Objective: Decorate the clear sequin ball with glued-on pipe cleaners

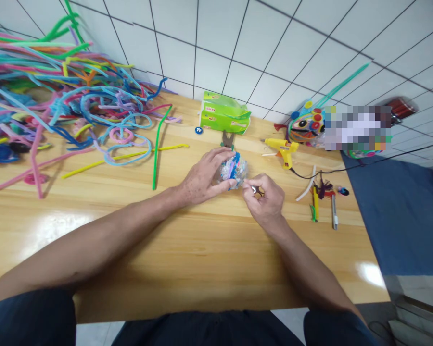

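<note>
A clear, rounded object [242, 166] filled with small coloured bits, with a blue band across it, rests on the wooden table. My left hand [202, 178] curves round its left side, thumb in front and fingers behind. My right hand [266, 198] is closed at its right side, around a small dark-handled tool [258, 191] mostly hidden by the fingers. The tool's tip appears to meet the object's right edge, though I cannot make out its kind. Just behind the object lie pliers [228, 140] with their dark jaws pointing away from me.
Pipe cleaners [119, 113] in many colours heap at the left. A green tissue pack [223, 113] sits by the tiled wall. Rightward are a yellow glue gun [283, 149] with a trailing black cord [332, 170], a utility knife [334, 211] and a decorated craft piece [305, 124].
</note>
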`<state>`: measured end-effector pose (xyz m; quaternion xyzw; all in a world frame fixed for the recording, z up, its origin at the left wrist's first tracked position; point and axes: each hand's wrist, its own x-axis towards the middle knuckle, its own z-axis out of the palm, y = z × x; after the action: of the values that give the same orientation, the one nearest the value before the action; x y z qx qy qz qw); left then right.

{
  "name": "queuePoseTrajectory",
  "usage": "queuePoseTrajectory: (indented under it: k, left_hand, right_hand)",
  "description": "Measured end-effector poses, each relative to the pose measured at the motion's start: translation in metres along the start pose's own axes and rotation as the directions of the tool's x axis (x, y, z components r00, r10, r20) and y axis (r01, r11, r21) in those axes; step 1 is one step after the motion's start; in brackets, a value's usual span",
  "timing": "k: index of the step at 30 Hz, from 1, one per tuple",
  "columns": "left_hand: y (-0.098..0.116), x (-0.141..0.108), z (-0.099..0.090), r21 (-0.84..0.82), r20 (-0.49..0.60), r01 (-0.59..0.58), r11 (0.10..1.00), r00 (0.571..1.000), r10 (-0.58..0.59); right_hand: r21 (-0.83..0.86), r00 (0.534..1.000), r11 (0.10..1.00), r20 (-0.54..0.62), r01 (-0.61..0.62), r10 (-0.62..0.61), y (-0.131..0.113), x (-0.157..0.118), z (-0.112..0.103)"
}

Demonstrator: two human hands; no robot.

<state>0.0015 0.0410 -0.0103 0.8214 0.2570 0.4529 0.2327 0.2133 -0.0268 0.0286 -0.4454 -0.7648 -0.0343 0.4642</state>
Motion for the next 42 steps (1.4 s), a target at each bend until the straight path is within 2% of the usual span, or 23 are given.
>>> queuePoseTrajectory:
  k: [7,13,18,26,35,42]
  left_hand:
    - [-0.001,0.000,-0.001,-0.013,0.012,0.008,1.000,1.000,-0.008]
    - [-0.001,0.000,-0.001,-0.033,-0.008,-0.005,0.999,1.000,0.005]
    - [-0.002,0.000,-0.001,-0.019,0.011,-0.002,1.000,1.000,0.002]
    - [-0.002,0.000,0.000,-0.014,0.007,-0.001,1.000,1.000,0.002]
    - [-0.002,0.000,0.001,-0.015,-0.012,-0.019,1.000,1.000,0.019]
    - [-0.002,0.000,0.001,-0.003,-0.017,-0.032,0.999,0.999,0.032]
  right_hand:
    - [0.028,0.996,0.996,0.020,-0.085,0.085,0.003,-0.005,0.002]
    - [0.079,0.997,0.994,-0.010,-0.072,0.073,0.004,-0.005,0.005]
    - [0.102,0.994,0.989,-0.001,-0.108,0.108,0.002,-0.004,0.002]
    - [0.004,0.998,0.999,0.031,-0.055,0.054,0.000,-0.002,-0.002]
    - [0.071,0.997,0.994,0.013,-0.083,0.082,-0.006,0.002,-0.003]
    - [0.031,0.997,0.997,0.040,-0.074,0.072,-0.007,0.005,-0.008]
